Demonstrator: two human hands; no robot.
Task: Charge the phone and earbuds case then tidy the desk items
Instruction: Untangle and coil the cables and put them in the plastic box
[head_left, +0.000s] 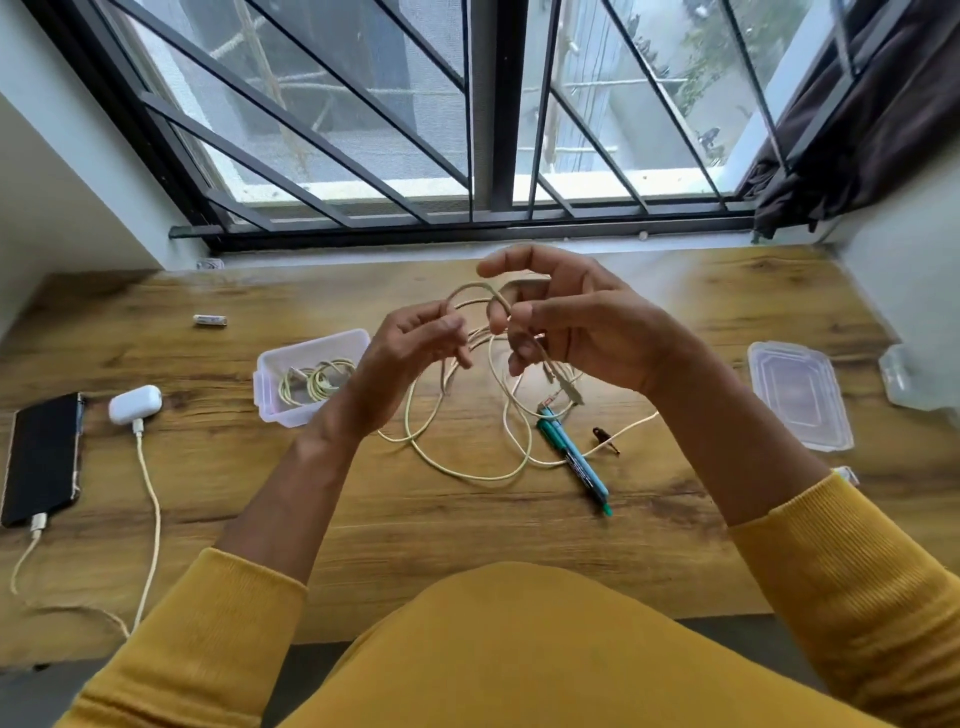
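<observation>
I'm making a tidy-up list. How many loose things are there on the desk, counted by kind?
Cables: 4 (phone's, earbuds case's, coiled one in the box, one being wound)
Phone: 1
Earbuds case: 1
Plastic box: 1
Lid: 1
Pens: 2
Battery: 1
Small dark item: 1
Total: 12

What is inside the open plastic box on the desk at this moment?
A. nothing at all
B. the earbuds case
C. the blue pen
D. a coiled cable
D: a coiled cable lies inside the open plastic box, while the blue pen and the earbuds case lie on the desk outside it.
</observation>
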